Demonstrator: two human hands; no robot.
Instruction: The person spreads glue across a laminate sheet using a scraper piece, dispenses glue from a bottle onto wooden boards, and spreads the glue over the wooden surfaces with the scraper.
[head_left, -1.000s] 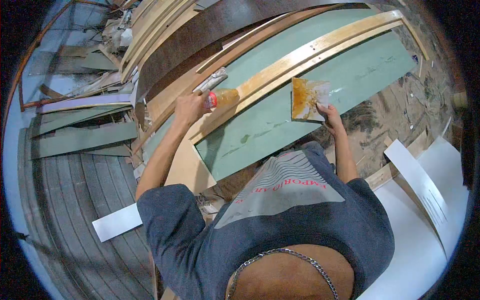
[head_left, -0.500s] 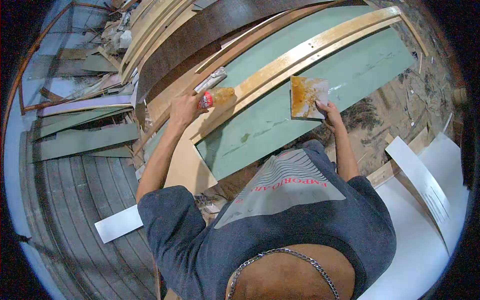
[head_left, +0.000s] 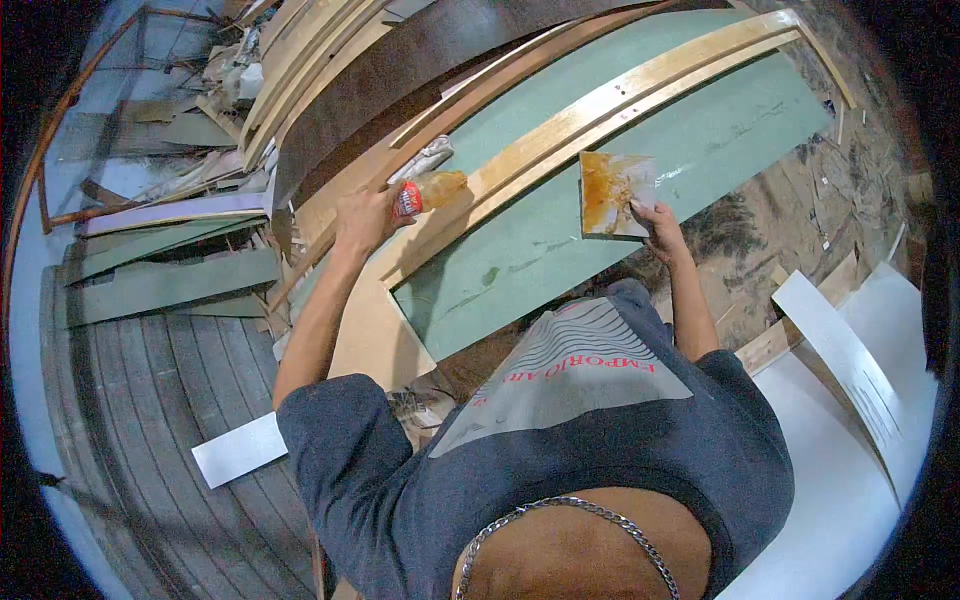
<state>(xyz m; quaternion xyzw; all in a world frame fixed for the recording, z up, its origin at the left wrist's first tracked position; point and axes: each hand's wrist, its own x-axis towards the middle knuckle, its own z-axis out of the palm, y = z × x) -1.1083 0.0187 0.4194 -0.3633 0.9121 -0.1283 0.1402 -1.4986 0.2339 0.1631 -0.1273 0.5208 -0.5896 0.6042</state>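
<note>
My left hand [head_left: 365, 218] is closed round a clear bottle [head_left: 440, 190] with a red label and amber contents. The bottle lies sideways, its far end over a curved pale wooden strip [head_left: 560, 137]. Between finger and thumb, my right hand [head_left: 660, 232] grips the lower right edge of a small square board [head_left: 605, 195] smeared with amber paste. That board is above a long green panel [head_left: 540, 255], on which the wooden strip rests. Close beyond my left hand is a crumpled silvery-white item [head_left: 428, 157].
A dark curved panel [head_left: 350, 120] and brown strips lie beyond the green panel. Offcuts [head_left: 170, 275] are piled at the left, near a white rectangle [head_left: 240, 450] on dark ribbed sheeting. White sheets [head_left: 810, 480] lie at the lower right, beside littered ground [head_left: 740, 230].
My left hand and the bottle have shifted slightly to the left. The board in my right hand has moved very little, and both hands keep their holds.
</note>
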